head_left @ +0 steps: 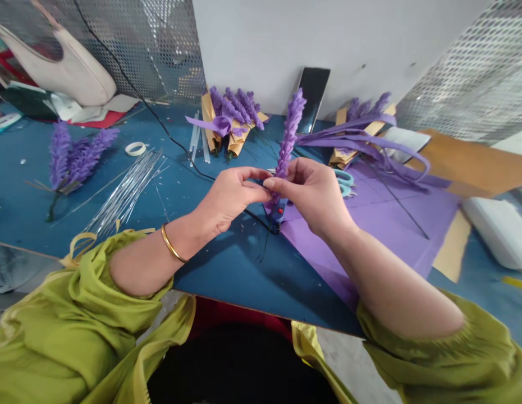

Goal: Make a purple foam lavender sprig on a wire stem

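Note:
An upright purple lavender flower stem (pixel 291 126), made of looped strips, stands between my two hands. My left hand (pixel 238 193) pinches it low down from the left side. From the right, my right hand (pixel 314 193) closes thumb and fingers on the same lower part. A thin dark wire end hangs below the flower. Just beneath and behind my fingers lies a blue glue gun (pixel 279 213) with a red switch, partly hidden. Light-blue-handled scissors (pixel 345 182) lie behind my right hand, partly covered by it.
Purple sheet (pixel 395 224) and purple strips (pixel 353 134) lie at right. Wrapped lavender bunches (pixel 236 112) and a phone (pixel 314 95) stand at the back. Wires (pixel 128 191), a tape roll (pixel 135 148) and loose lavender (pixel 78 154) lie left. A black cord (pixel 160 119) crosses the table.

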